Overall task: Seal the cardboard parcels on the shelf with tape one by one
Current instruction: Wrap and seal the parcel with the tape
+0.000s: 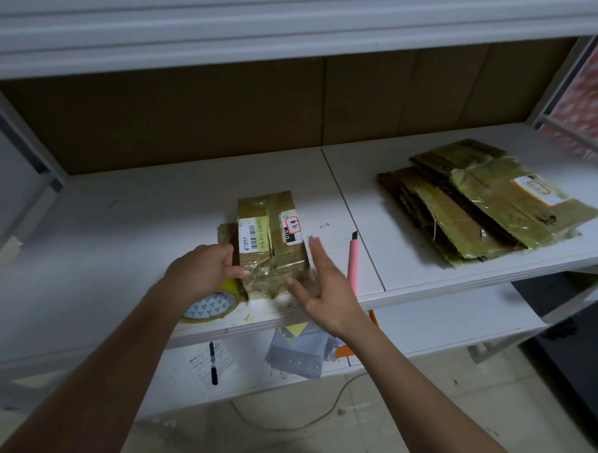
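The small brown tape-wrapped cardboard parcel (271, 239) is gripped at its near-left corner by the left hand (203, 268); beside its right edge the right hand (322, 289) hovers spread, empty; it looks light, stiff, slick-skinned, best held by its edges.

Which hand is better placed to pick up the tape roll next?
Probably the left hand: it grips the parcel directly above the tape roll. The open right hand is across the parcel.

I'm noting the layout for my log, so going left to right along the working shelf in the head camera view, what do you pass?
Yellow roll of packing tape → small taped cardboard parcel with white labels → pink utility knife → pile of flattened taped cardboard parcels.
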Available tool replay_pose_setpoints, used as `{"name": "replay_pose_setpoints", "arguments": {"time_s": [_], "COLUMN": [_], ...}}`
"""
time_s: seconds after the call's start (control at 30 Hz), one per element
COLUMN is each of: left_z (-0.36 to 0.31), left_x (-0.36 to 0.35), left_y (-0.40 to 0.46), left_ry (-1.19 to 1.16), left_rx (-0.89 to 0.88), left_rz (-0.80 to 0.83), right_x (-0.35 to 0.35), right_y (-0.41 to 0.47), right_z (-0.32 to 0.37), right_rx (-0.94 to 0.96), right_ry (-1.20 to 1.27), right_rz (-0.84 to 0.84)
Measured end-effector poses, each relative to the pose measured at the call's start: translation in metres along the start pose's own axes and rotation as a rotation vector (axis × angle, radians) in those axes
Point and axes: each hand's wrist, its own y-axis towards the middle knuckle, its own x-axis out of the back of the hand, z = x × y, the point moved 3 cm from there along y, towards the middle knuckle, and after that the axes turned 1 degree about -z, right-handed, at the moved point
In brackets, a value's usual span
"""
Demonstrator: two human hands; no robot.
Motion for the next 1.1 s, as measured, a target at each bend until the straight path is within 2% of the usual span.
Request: {"name": "replay_pose_setpoints", "arguments": {"time_s": [0.07,0.13,0.3,0.37,0.43,0.5,0.63,0.77,0.87,1.0,1.1], "left_z": [0.000,0.000,0.000,0.000,0.000,0.002,0.013,0.023,0.023,0.029,0.036], "left_x": [-0.001,-0.002,-0.001,-0.001,0.002,0.007,0.017,0.013,0.018,0.021,0.013], "left_y": [0.000,0.000,-0.002,-0.004,-0.007,-0.009,-0.014,-0.030,-0.030,-0.030,-0.034], "left_ry": [0.005,-0.002,-0.035,-0.094,-0.158,-0.253,-0.520,-0.659,-0.661,-0.357,-0.342], "left_rx": [0.006,0.017,0.029,0.035,0.031,0.036,0.088,0.110,0.097,0.095,0.105], "left_rz": [0.004,0.011,0.010,0.007,0.003,0.004,0.038,0.080,0.102,0.104,0.067], "right_x": [-0.003,-0.004,-0.017,-0.021,-0.031,-0.038,-0.039,-0.039,-0.033,-0.028,-0.028], "right_y": [0.001,0.001,0.005,0.007,0.008,0.007,0.012,0.016,0.017,0.017,0.018], "right_z": [0.004,0.010,0.027,0.034,0.037,0.034,0.029,0.028,0.028,0.025,0.027], "right_rx": [0.058,0.134,0.254,0.324,0.383,0.386,0.373,0.358,0.368,0.383,0.360], "right_ry": [-0.227,-0.435,-0.601,-0.579,-0.501,-0.467,-0.384,-0.307,-0.290,-0.282,-0.228], "right_rz": [0.050,0.011,0.075,0.042,0.113,0.153,0.118,0.090,0.054,0.039,-0.003]}}
